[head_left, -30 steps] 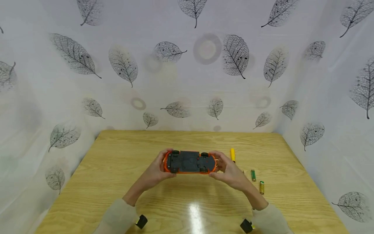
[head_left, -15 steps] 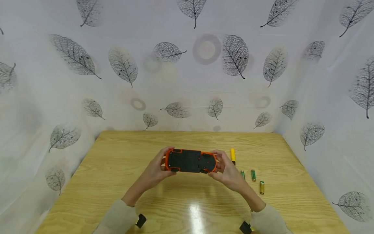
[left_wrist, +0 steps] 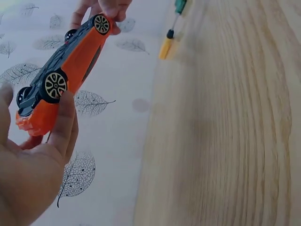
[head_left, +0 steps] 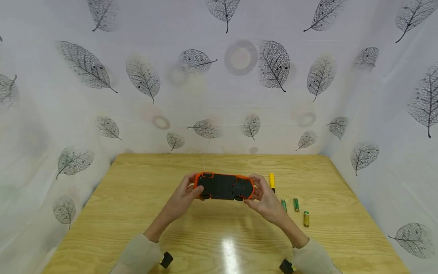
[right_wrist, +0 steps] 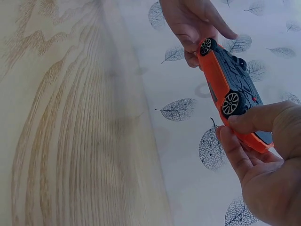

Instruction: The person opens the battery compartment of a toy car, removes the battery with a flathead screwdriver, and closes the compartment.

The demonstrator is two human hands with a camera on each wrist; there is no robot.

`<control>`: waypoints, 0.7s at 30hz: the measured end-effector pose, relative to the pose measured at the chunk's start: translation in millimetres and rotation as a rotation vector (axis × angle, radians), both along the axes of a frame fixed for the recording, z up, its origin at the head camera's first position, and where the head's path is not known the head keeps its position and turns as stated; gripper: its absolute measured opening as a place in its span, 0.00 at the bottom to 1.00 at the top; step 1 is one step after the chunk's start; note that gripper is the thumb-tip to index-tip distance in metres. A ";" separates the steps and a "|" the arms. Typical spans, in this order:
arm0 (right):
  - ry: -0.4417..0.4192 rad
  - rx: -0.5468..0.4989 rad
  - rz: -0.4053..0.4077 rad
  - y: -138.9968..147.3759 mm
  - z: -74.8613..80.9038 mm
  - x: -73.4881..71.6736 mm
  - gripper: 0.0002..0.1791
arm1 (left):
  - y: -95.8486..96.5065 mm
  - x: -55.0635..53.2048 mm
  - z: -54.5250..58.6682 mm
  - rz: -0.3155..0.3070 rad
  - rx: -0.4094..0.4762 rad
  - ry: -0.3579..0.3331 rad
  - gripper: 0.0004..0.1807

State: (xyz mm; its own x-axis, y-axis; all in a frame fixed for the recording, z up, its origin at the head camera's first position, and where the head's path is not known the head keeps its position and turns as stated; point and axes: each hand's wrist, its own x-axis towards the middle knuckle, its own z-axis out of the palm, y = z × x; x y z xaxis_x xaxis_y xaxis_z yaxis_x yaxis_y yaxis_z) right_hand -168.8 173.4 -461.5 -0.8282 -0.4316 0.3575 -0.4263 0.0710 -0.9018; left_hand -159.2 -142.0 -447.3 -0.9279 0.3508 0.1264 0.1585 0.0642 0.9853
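Observation:
An orange toy car [head_left: 224, 186] with a dark underside is held above the wooden table [head_left: 137, 198], its underside turned toward me. My left hand [head_left: 184, 194] grips its left end and my right hand [head_left: 263, 196] grips its right end. In the left wrist view the car [left_wrist: 61, 80] tilts up from my left hand's fingers [left_wrist: 63, 122]. In the right wrist view the car [right_wrist: 230, 89] spans between my right hand [right_wrist: 263, 160] and the other hand [right_wrist: 193, 23].
A yellow-handled screwdriver [head_left: 272, 181] lies on the table just right of the car. Two green batteries [head_left: 296, 204] and a gold one [head_left: 306, 219] lie further right. Leaf-patterned white curtains [head_left: 219, 76] wall the table on three sides.
Both hands have lifted the car slightly and tipped it, so its dark underside faces me more squarely. A green battery beside my right hand came into sight.

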 end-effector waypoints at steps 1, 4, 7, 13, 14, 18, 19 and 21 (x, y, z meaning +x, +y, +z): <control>0.005 0.006 -0.005 0.0 -0.3 0.1 0.40 | 0.6 -0.1 -0.8 0.021 0.003 -0.009 0.26; 0.030 0.026 -0.018 -0.1 -1.1 0.5 0.40 | 2.7 -1.8 -2.5 0.093 -0.004 -0.052 0.30; 0.067 0.055 -0.032 -1.1 -2.1 0.2 0.39 | 4.4 -3.1 -1.6 0.130 0.026 -0.118 0.40; 0.142 0.113 -0.065 -3.7 -4.2 -0.8 0.40 | 5.0 -3.5 2.0 0.119 -0.008 -0.235 0.47; 0.155 0.122 -0.071 -3.9 -4.7 -0.8 0.40 | 4.8 -3.5 2.4 0.108 -0.023 -0.245 0.47; 0.206 0.153 -0.094 -4.7 -5.3 -0.1 0.41 | 3.8 -4.7 4.4 0.064 -0.023 -0.300 0.47; 0.224 0.164 -0.098 -4.9 -5.1 0.1 0.41 | 3.2 -5.1 4.7 0.046 -0.015 -0.312 0.47; 0.265 0.187 -0.107 -5.5 -4.1 0.7 0.41 | 2.2 -6.0 5.3 0.011 0.008 -0.341 0.45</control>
